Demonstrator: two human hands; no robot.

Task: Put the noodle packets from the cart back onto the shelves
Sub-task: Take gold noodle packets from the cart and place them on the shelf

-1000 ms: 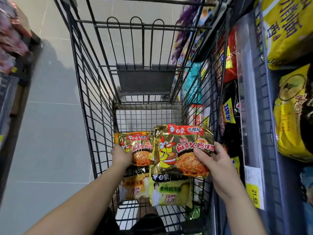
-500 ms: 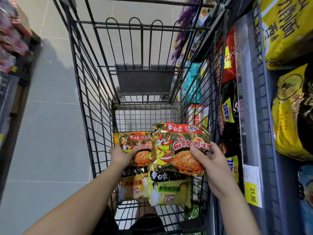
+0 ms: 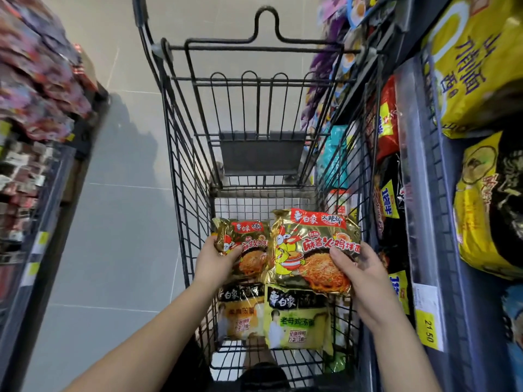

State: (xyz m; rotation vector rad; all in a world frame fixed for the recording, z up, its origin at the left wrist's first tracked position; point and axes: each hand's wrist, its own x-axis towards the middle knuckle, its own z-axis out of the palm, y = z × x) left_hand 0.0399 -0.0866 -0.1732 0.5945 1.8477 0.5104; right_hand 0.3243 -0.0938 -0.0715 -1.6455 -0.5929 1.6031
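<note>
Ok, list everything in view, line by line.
cart: one, black wire, mid-aisle.
left gold packet: one, gold and red, over the cart.
right gold packet: one, gold and red, beside it.
orange packet: one, orange, cart floor.
green packet: one, yellow-green, cart floor.
right shelf: one, grey, holds yellow, red, black bags.
left shelf: one, dark, blurred packs.
price tag: one, yellow, right shelf edge.
left hand: one, grips left gold packet.
right hand: one, grips right gold packet.

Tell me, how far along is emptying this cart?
Nothing shows as shelved yet. In hand: the left hand grips one gold packet, the right hand a second gold packet, both inside the cart. Left: an orange packet and a green packet lie on its floor.
</note>
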